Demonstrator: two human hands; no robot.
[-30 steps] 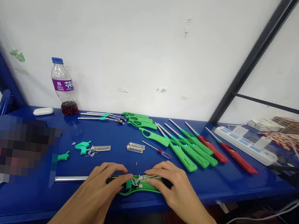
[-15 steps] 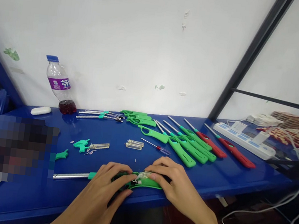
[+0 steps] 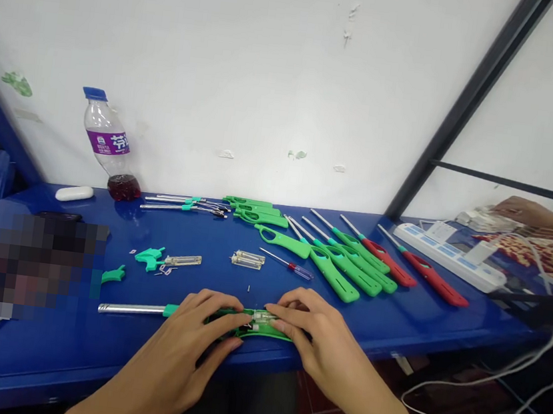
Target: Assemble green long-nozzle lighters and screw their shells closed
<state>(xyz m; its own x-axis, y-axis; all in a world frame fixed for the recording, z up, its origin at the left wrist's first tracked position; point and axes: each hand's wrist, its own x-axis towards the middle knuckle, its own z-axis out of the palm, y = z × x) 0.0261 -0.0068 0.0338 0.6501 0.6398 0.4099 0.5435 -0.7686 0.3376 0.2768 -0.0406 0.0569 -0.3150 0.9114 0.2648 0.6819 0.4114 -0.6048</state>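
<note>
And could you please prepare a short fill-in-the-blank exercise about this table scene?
By the right hand, the open lighter shell is coloured ____.
On the table lie exactly ____ red lighters.
The bottle wears a ____ cap.

Missing words: green; two; blue.

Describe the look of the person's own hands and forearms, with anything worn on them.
The left hand and right hand are slender and ungloved, with no rings visible. Neither the left forearm nor the right forearm shows a sleeve, watch or marking.
</note>
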